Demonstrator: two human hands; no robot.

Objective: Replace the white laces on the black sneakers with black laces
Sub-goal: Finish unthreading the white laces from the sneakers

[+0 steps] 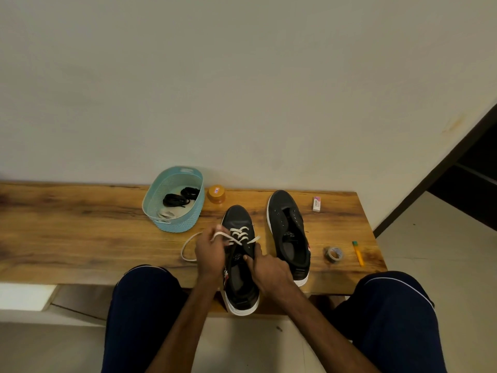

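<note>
Head cam: left hand [211, 253] pinching the white lace [238, 234], right hand [270, 271] gripping the near sneaker [239, 289], so I'd hold it pinned and tug one crossing loose at a time.

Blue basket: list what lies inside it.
Inside the blue basket lie two bundles of black laces toward the far end and a coiled white lace nearer the person. The basket's near wall covers part of the floor, so anything lying there cannot be seen.

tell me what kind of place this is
Likely a room at home: a wooden bench against a plain wall, with household bits like a blue basket and a tape roll.
</note>
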